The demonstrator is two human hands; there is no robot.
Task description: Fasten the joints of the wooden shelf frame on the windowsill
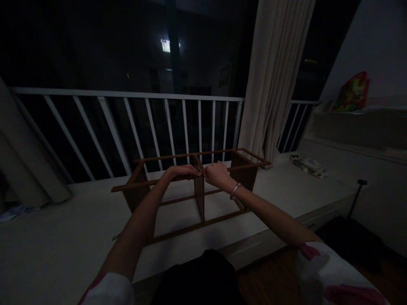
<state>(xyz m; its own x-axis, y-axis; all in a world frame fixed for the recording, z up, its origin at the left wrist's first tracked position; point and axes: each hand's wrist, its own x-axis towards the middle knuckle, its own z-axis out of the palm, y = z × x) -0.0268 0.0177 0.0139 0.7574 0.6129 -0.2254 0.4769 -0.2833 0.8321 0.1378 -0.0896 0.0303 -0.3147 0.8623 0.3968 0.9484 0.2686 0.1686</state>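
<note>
Person's sleeves, one pair, white with deep pink patches — left sleeve [108, 290] and right sleeve [337, 277], nearest of all, with a dark garment [197, 281] between them. Forearms, two, both bare, reaching forward and converging; the right one, crossing in on a longer slant, carries a pale bracelet [235, 191] at the wrist. Left hand [185, 170]: wrist arched, back of the hand uppermost, fingers close together and pointing right along the front upper rail. Right hand [217, 174]: fingers curled in tightly, knuckles up, just beside the left fingertips. Whether either hand has a small part pinched in it I cannot tell from where I stand; the light is too poor. Wooden frame [199, 190], one, brown, open-sided: straight ahead of the person, long axis running left to right across the reach, its right end set somewhat farther off. Middle divider [200, 205], running down between the two bays: both hands meet at its top front corner, left hand on the left side, right hand on the right, neither clearly nearer. Counter [79, 224], low and white, drawers beneath, bearing the frame. Small bundle [308, 166], contents unclear, on the counter, well apart to the right. White railing [127, 93], directly behind the frame. Beige curtain [270, 76], right of centre. Dark window [95, 51] — farthest back, with a lamp reflection [165, 45] in the glass.
</note>
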